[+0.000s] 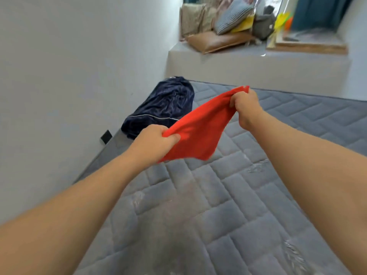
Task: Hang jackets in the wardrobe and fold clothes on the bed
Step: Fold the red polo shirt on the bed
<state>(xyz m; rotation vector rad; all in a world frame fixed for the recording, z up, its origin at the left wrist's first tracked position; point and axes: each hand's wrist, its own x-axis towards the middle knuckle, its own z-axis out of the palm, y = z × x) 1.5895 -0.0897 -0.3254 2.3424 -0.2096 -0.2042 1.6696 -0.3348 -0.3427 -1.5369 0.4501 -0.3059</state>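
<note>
Both hands, left (154, 140) & right (245, 106), grip red cloth (198, 128) stretched above grey mattress (218, 195).

Soft, even daylight fills the room; I see it brightest at the upper right of the frame, where a clear plastic bag (278, 18) glares white. The wall (69, 66) at the left is pale and washed out. My arms throw only faint shadows on the mattress (228, 205) at the centre. Everything looks a little smeared, the pillows (224, 18) at the top most of all. Straight lines bow towards the edges, and my forearms swell at the bottom corners
</note>
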